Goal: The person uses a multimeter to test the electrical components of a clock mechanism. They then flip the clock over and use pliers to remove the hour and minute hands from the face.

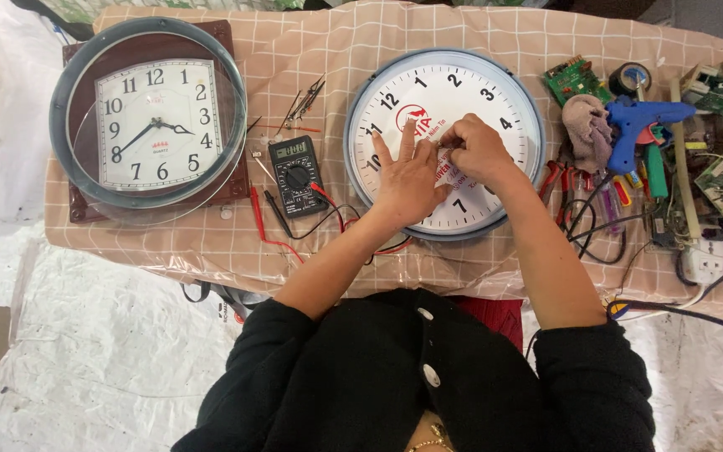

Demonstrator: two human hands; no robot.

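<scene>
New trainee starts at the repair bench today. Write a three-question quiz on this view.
1. True or false: the left hand lies flat on the round white clock.
2. What lies between the two clocks? A) multimeter B) kettle C) book
3. What colour is the glue gun?

Key: 1 true. 2 A; it sits right of the wood-framed clock. 3 blue. The right hand pinches at the dial centre.

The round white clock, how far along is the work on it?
Done: the round white clock lies face up with no hands visible. In hand: the left hand presses flat on the dial while the right hand pinches at the centre. Left: loose clock hands lie beside the multimeter.
</scene>
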